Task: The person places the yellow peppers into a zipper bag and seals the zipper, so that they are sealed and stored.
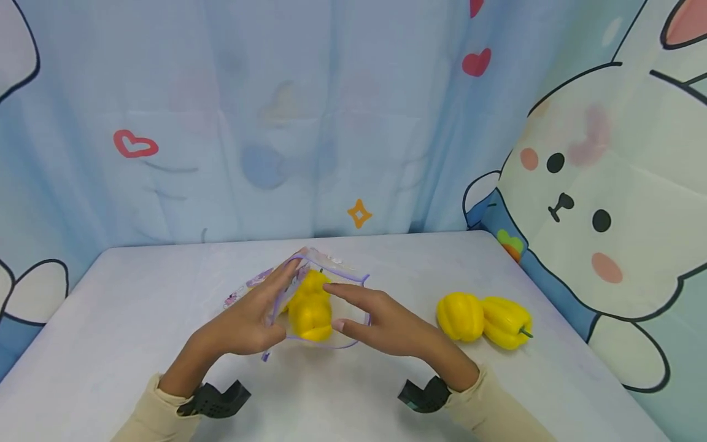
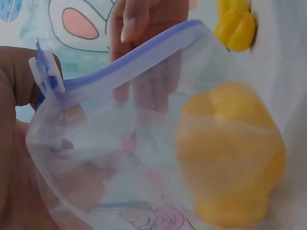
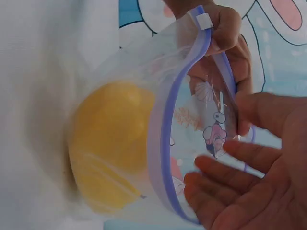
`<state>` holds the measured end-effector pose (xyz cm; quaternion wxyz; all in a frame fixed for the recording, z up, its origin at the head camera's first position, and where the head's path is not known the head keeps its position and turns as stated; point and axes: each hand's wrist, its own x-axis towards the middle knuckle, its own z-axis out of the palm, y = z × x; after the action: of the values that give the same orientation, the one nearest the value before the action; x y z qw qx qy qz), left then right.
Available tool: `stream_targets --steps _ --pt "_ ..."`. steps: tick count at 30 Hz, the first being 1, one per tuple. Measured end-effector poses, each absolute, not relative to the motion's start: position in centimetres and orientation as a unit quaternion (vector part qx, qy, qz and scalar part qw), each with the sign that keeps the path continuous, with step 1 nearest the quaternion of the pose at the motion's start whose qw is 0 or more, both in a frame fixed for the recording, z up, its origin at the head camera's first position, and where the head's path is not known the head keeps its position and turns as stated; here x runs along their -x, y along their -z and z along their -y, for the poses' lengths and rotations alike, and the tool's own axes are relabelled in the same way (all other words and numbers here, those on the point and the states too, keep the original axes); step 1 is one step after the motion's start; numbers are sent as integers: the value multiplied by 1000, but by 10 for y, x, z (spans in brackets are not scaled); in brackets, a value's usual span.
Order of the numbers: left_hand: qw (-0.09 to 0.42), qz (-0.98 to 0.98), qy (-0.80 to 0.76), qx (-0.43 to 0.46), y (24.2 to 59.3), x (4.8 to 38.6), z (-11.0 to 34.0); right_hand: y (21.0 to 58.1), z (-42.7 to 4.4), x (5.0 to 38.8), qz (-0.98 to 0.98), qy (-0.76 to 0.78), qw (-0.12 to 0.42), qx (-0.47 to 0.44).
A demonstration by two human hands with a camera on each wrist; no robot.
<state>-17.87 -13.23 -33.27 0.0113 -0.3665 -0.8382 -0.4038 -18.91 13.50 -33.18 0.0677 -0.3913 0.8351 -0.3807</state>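
A clear zip bag with a purple rim (image 1: 367,301) lies on the table with its mouth wide apart, yellow bell pepper (image 1: 311,316) inside. In the head view my left hand (image 1: 245,322) holds the bag's left side, thumb by the rim near the white slider (image 3: 204,21). My right hand (image 1: 389,322) is at the mouth's right side, its fingers extended and holding nothing; whether they touch the film is unclear. The right wrist view shows those right fingers (image 3: 216,182) in front of the bag's mouth, beside the pepper (image 3: 112,143) seen through the film.
Two more yellow peppers (image 1: 460,316) (image 1: 506,322) lie side by side on the white table (image 1: 166,288), right of the bag, near my right forearm. A blue patterned curtain (image 1: 265,123) hangs behind the table and a cartoon-printed one at the right.
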Motion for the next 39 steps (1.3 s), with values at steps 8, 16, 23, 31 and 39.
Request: stream_targets --steps 8,16,23,31,39 --pt "-9 849 394 351 338 179 128 347 -151 195 -772 442 84 449" --pt "-11 849 392 355 338 178 128 348 -175 200 -744 513 113 413" --pt "-23 848 392 357 337 179 131 344 -194 201 -756 530 27 383" --pt "-24 849 391 354 337 180 132 349 -220 197 -804 492 -44 332" --pt "-23 848 392 355 335 178 131 359 -248 196 -846 433 -85 300"
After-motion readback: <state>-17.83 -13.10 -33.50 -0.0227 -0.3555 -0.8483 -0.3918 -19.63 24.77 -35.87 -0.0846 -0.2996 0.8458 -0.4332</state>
